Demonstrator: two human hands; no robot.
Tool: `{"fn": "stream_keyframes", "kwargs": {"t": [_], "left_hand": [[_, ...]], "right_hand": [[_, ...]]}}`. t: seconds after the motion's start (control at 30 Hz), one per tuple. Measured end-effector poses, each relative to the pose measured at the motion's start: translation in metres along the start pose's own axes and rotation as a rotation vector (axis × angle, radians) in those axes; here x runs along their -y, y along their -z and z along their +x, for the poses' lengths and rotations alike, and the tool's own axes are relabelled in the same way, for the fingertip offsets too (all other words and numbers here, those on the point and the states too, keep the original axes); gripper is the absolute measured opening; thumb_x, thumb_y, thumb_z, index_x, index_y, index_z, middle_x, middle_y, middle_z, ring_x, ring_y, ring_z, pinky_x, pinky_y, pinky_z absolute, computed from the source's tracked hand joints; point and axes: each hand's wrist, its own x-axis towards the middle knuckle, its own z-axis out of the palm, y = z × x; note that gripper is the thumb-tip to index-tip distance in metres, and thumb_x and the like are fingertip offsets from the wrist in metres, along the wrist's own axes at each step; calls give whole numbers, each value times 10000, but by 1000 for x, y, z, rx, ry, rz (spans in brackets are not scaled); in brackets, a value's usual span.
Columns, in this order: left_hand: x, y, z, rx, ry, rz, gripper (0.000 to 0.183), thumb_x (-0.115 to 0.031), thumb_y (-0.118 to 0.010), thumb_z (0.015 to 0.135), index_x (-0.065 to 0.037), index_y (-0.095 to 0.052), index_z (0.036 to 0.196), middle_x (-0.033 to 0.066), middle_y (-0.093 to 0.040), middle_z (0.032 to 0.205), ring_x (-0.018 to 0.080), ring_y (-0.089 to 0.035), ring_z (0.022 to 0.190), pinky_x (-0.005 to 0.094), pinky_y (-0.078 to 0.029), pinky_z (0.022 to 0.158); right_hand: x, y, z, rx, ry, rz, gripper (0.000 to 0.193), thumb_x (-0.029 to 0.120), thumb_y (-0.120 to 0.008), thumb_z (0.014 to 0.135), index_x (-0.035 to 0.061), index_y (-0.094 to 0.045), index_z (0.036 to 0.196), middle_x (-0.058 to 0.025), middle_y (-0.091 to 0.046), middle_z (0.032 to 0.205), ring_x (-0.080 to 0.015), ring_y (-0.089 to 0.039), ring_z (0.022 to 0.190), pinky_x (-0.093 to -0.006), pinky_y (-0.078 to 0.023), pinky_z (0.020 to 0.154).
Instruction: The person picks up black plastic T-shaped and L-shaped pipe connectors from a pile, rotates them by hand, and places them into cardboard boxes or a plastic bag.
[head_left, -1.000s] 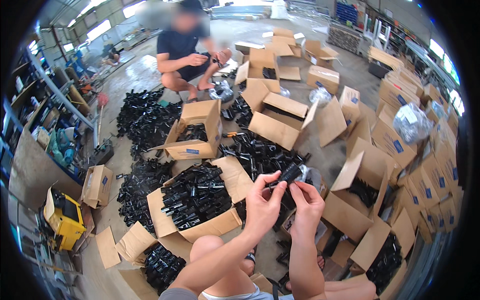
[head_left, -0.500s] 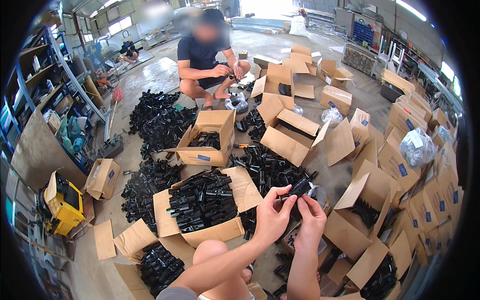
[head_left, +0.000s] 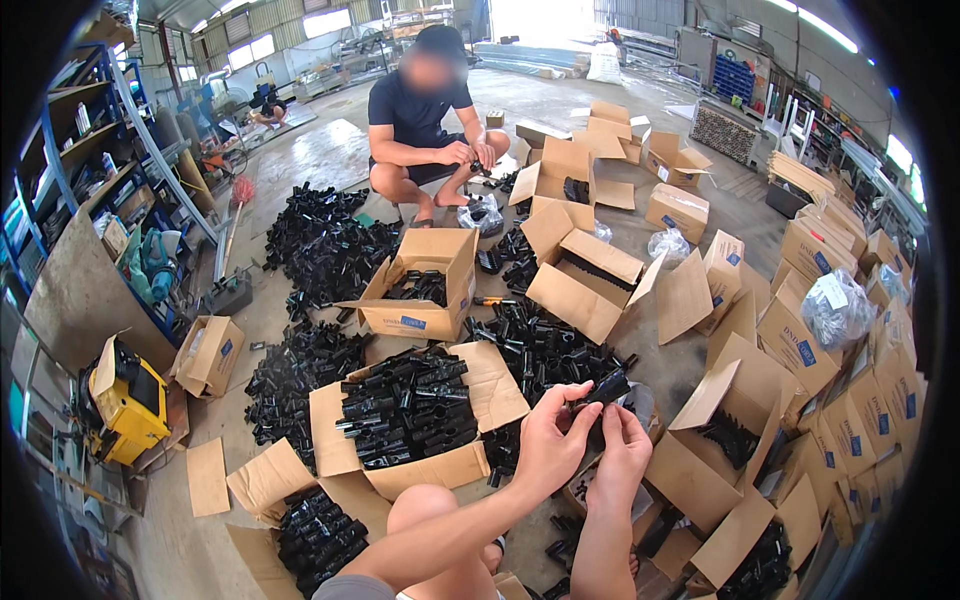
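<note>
Both my hands are raised in front of me, holding one short black tubular fitting [head_left: 607, 386]. My left hand [head_left: 553, 438] pinches its near end between thumb and fingers. Just beside it, my right hand [head_left: 620, 450] has its fingers closed around the lower part, and these fingers partly hide the piece. The fitting tilts up to the right. Left of my hands, an opened cardboard box [head_left: 335, 432] is heaped with similar black fittings [head_left: 410, 405]. A loose pile of black fittings [head_left: 545, 345] lies on the floor just beyond my hands.
Across from me a person [head_left: 420, 120] squats, handling a small dark part. More black piles [head_left: 325, 240] and open cartons [head_left: 590, 285] surround us. Stacked cartons [head_left: 860, 400] line the right side. A yellow machine [head_left: 130, 410] and a blue shelf [head_left: 85, 140] stand left.
The view has shifted slightly, so the surroundings sit a little lower and to the right. My hands keep hold of the fitting, which has turned slightly between my fingers.
</note>
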Motion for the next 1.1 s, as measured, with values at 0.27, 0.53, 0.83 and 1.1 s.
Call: {"fn": "stream_keyframes", "kwargs": {"t": [0.27, 0.53, 0.83, 1.1], "left_hand": [[3, -5, -6, 46, -8, -28, 249, -20, -698, 960, 8, -629, 1198, 86, -697, 1235, 80, -654, 944, 234, -548, 787], [-1, -8, -5, -56, -30, -36, 252, -50, -718, 934, 2, -665, 1174, 66, -707, 1034, 74, -596, 755, 249, -506, 666], [1, -4, -5, -21, -42, 100, 250, -7, -708, 936, 12, -652, 1178, 98, -715, 1187, 90, -666, 921, 261, -562, 789], [3, -4, -4, -6, -36, 92, 253, -9, -704, 941, 11, -658, 1189, 84, -703, 1191, 81, -655, 931, 244, -539, 767]], "right_hand": [[5, 12, -6, -12, -45, 161, 230, 58, -716, 948, -64, -689, 1142, -81, -715, 1063, -118, -648, 950, -243, -491, 866], [-4, 5, -6, -40, -29, 106, 239, 74, -700, 967, -61, -670, 1163, -83, -701, 1088, -122, -643, 972, -259, -494, 877], [0, 6, -4, 10, -163, 221, 215, 72, -690, 976, -44, -670, 1155, -77, -710, 1066, -122, -655, 960, -261, -505, 856], [-4, 6, -3, -25, -100, 205, 200, 84, -699, 975, -31, -660, 1135, -79, -709, 1066, -120, -663, 938, -258, -516, 834]]}}
